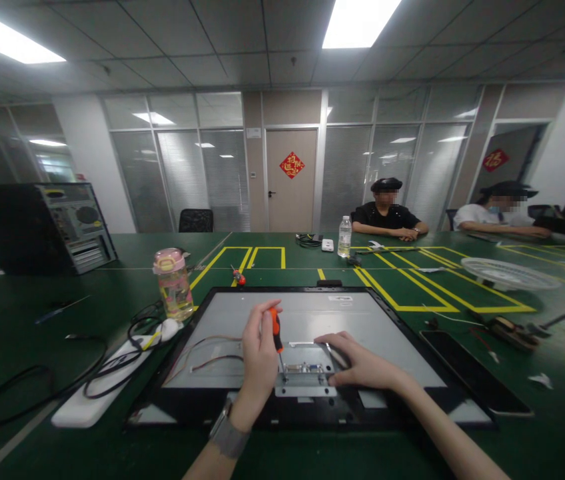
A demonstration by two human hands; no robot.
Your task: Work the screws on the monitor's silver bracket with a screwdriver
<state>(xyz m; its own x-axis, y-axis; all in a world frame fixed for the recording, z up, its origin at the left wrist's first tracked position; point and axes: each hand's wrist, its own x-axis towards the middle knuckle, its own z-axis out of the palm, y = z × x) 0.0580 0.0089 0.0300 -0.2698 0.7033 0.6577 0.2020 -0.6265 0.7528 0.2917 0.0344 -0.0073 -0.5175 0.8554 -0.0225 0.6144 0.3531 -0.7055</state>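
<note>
A flat monitor panel point(382, 333) lies with its metal back facing up on the green table, framed in black. My left hand point(261, 343) is closed around an orange and black screwdriver point(276, 328), held nearly upright. Its tip meets a small metal bracket point(305, 383) with connector ports near the panel's front edge; the exact contact point is too small to make out. My right hand point(360, 360) grips the bracket's right side between thumb and fingers. Thin cables point(212, 363) run across the panel left of the bracket.
Left are a white power strip point(97, 387), black cords, a pink-lidded bottle point(173, 283) and a computer case point(70, 227). Right lie a black phone-like slab point(472, 370), tools point(510, 330) and a white round rack point(510, 272). A water bottle point(344, 237) stands farther back; people sit beyond.
</note>
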